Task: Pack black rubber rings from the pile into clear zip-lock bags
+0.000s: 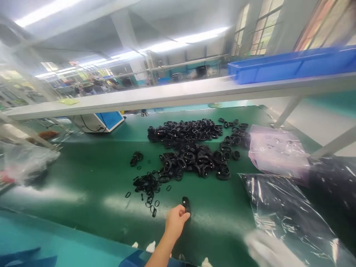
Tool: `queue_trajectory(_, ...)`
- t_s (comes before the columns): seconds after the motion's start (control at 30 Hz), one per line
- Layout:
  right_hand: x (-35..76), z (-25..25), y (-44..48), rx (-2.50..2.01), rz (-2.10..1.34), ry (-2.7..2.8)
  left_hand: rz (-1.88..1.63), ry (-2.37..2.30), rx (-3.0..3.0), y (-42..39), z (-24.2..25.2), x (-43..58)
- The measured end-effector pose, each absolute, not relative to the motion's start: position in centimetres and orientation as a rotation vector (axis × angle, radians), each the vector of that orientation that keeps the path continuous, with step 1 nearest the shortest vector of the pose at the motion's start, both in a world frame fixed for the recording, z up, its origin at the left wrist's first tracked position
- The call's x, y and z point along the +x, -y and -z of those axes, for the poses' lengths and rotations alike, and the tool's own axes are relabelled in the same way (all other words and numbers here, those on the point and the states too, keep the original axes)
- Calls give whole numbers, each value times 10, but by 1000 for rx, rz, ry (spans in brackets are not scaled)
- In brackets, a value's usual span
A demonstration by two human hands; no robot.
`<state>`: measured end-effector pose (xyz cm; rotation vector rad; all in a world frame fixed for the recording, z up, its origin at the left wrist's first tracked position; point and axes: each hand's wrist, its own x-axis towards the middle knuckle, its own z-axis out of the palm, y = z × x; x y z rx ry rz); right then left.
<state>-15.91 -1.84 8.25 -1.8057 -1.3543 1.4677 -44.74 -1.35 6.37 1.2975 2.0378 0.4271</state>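
My left hand (175, 220), bare, is closed in a pinch on the lower end of a small black piece (185, 202) near the front of the green tabletop. The piece is dark and longish with a tiny light spot; its exact kind is unclear. My right hand (268, 249), in a white glove, is smeared by motion at the lower right, over the edge of a clear plastic bag (280, 204) with dark contents. Beyond my left hand lies a big heap of black ring-shaped parts (191, 159). A smaller pile of thin black rings (147, 184) is to the left.
A pinkish plastic bag (275, 148) lies at the right, and another clear bag (27, 163) at far left. A blue-and-white box (102, 120) stands at the back. Above the table runs a white shelf (167, 92) bearing a blue bin (289, 66).
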Motion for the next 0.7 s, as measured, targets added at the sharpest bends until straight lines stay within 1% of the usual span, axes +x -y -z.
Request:
queue_trajectory(0.07, -209, -85, 0, -1527, -1759, 1292, -698, -1715, 1180, 10, -63, -442)
queue_trajectory(0.1, -234, -83, -9, -1354, -1843, 1235, -780, -1598, 1129, 8, -64, -439)
queue_trajectory(0.17, -278, -75, -24, -1162, -1956, 1126, -847, -1458, 1063, 7, -65, -432)
queue_trajectory(0.33, -328, -60, -37, -1162, -1877, 1012, -859, -1373, 1074, 10, -62, -433)
queue_trajectory(0.47, -329, -58, -41, -1259, -1922, 967, -669, -1418, 1269, -5, -63, -468)
queue_trajectory(0.5, -327, -56, -42, -1339, -1898, 960, -630, -1512, 1338, -15, -66, -481)
queue_trajectory(0.57, -321, -50, -46, -1585, -1748, 1041, -562, -1879, 1456, -43, -74, -509)
queue_trajectory(0.63, -317, -43, -48, -1818, -1429, 1294, -409, -2275, 1552, -75, -83, -532)
queue_trajectory(0.7, -317, -38, -49, -1938, -1077, 1610, -225, -2405, 1688, -100, -88, -544)
